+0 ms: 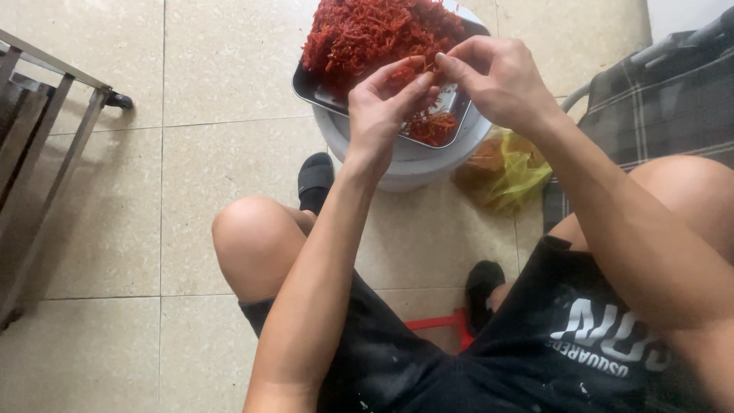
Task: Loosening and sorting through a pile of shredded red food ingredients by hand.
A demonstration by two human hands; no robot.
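Observation:
A metal tray (pixel 312 90) heaped with red shredded strands (pixel 367 30) rests on a white round bucket (pixel 413 164) on the floor in front of me. My left hand (pixel 380 107) and my right hand (pixel 497 76) meet above the tray's near side. Their fingertips pinch a small red piece (pixel 425 76) between them. A smaller clump of red strands (pixel 432 126) lies in the tray's near corner, below the hands. My bare knees and black shorts fill the lower part of the view.
A yellow plastic bag (pixel 505 170) lies on the tiled floor right of the bucket. A metal frame (pixel 53 115) stands at the left. A plaid fabric (pixel 657 107) covers something at the right. A red stool edge (pixel 440 323) shows under me, with black slippers on my feet.

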